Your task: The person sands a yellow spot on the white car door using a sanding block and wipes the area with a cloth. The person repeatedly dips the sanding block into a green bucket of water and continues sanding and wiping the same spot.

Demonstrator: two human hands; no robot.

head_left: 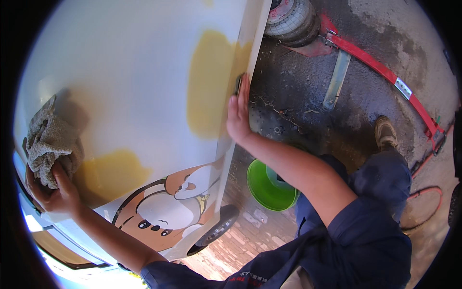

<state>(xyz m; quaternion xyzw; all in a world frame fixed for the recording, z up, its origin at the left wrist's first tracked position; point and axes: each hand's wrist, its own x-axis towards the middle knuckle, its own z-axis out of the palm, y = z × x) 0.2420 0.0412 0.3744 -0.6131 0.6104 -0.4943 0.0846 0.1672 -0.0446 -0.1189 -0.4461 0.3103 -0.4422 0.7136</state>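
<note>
My left hand [58, 192] is closed round a bunched grey towel [53, 142], which lies against the white vehicle panel [144, 72]. A yellowish patch [115, 173] is on the panel just right of this hand. At the panel's lower edge, my right hand [239, 113] presses a thin dark flat pad [238, 84] to the surface, its fingers lying along it. Most of the pad is hidden by the fingers. Beside that hand is a larger yellowish patch [209, 84]. A cartoon animal decal [168, 207] covers part of the panel near my left forearm.
A green bucket [272, 188] stands on the ground beneath my right forearm. Past it are a wheel [293, 24], a red jack with a long handle [370, 62], a flat metal bar [337, 79] and a red hose [435, 190]. The ground is partly wet.
</note>
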